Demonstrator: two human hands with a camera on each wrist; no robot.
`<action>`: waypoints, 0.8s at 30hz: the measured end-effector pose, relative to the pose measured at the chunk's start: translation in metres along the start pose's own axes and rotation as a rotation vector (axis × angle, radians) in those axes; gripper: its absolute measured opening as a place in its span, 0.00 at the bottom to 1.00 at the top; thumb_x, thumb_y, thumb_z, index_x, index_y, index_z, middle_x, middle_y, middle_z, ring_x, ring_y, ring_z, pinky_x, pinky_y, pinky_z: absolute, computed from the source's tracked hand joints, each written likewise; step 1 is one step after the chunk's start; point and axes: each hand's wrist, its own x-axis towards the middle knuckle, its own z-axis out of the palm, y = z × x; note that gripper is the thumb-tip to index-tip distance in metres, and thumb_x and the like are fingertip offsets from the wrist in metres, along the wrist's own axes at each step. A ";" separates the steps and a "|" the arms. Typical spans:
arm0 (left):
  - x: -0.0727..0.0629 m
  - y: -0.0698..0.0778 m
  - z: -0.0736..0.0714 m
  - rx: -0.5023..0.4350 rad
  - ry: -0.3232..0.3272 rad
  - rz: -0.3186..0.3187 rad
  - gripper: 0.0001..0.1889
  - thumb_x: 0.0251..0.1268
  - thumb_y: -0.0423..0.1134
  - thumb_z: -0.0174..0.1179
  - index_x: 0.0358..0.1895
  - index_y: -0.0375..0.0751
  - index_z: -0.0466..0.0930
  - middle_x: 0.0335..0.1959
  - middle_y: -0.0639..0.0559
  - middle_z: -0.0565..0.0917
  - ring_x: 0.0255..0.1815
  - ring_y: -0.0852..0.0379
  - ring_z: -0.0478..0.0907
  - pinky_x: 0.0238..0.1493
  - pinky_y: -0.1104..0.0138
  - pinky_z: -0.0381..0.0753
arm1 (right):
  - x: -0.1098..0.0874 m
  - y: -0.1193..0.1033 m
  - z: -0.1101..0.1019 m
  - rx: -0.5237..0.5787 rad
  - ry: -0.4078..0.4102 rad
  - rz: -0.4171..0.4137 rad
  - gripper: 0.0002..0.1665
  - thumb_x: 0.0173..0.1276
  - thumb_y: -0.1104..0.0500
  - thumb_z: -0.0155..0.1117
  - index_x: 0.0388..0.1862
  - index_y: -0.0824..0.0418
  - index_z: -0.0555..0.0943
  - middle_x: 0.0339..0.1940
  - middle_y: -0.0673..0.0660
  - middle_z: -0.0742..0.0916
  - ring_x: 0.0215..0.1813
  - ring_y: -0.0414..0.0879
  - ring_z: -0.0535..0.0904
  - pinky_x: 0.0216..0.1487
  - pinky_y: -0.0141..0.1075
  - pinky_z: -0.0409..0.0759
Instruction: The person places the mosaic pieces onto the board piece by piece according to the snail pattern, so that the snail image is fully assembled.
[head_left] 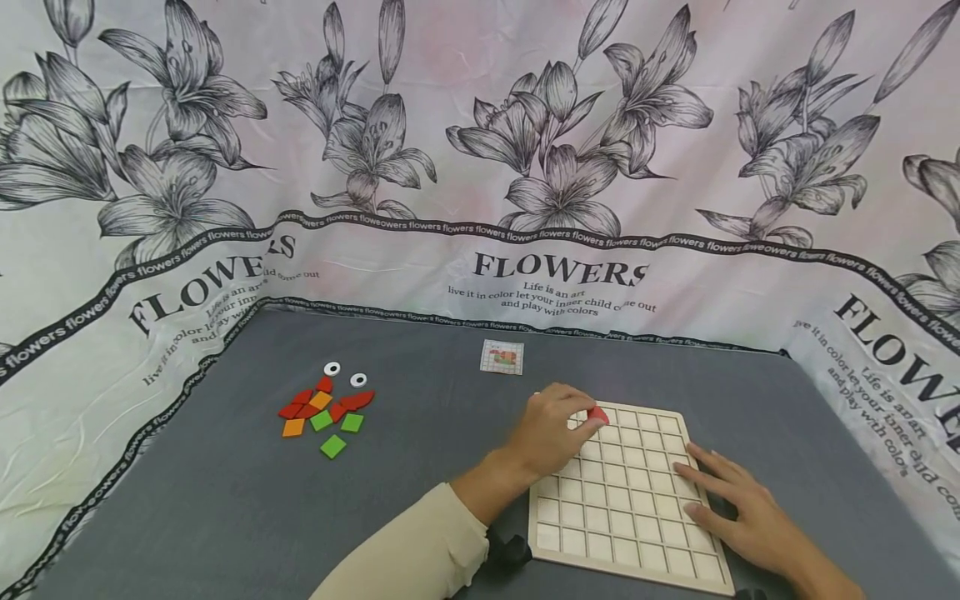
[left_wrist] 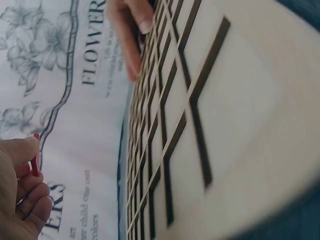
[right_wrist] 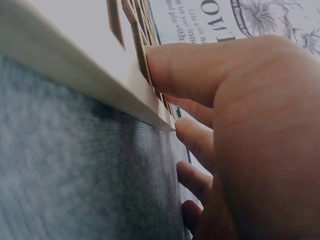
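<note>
Between thumb and fingers, my left hand [head_left: 551, 429] pinches a small red piece [head_left: 597, 414], held over the far left part of a wooden grid board [head_left: 630, 475]. The left wrist view shows this red piece [left_wrist: 35, 156] edge-on and thin. My right hand [head_left: 742, 508] rests on the board's right edge, its thumb and fingers spread and fairly straight. From the right wrist view, the thumb and fingertips of the right hand [right_wrist: 200, 100] touch the rim and top of the board. The left hand and forearm hide part of the board's left side.
Left on the grey table [head_left: 420, 500] lie loose red, orange and green pieces, such as a green square [head_left: 333, 447] and an orange square [head_left: 293, 427], and two white eye discs [head_left: 358, 380]. A small picture card [head_left: 502, 357] lies behind the board. Flower-printed cloth [head_left: 420, 267] surrounds the table.
</note>
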 end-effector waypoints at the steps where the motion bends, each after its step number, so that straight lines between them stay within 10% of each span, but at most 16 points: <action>1: 0.001 0.002 0.005 0.015 -0.022 -0.010 0.08 0.58 0.35 0.69 0.39 0.36 0.87 0.37 0.50 0.84 0.44 0.57 0.79 0.48 0.77 0.72 | 0.000 0.000 0.000 -0.002 0.000 0.001 0.30 0.62 0.59 0.69 0.65 0.51 0.77 0.73 0.49 0.66 0.71 0.60 0.56 0.48 0.69 0.58; 10: 0.012 0.018 0.043 0.161 -0.218 -0.086 0.07 0.62 0.43 0.66 0.38 0.45 0.88 0.38 0.57 0.84 0.44 0.63 0.78 0.49 0.78 0.70 | 0.000 -0.003 -0.002 0.002 -0.004 0.022 0.29 0.62 0.59 0.69 0.64 0.51 0.78 0.73 0.47 0.67 0.67 0.68 0.59 0.46 0.71 0.57; 24: 0.009 0.025 0.083 0.144 -0.274 -0.196 0.05 0.60 0.41 0.68 0.35 0.46 0.89 0.33 0.61 0.83 0.35 0.69 0.75 0.39 0.82 0.69 | 0.001 -0.006 -0.001 -0.007 0.017 0.018 0.29 0.62 0.58 0.70 0.63 0.51 0.79 0.72 0.48 0.69 0.68 0.65 0.60 0.47 0.71 0.56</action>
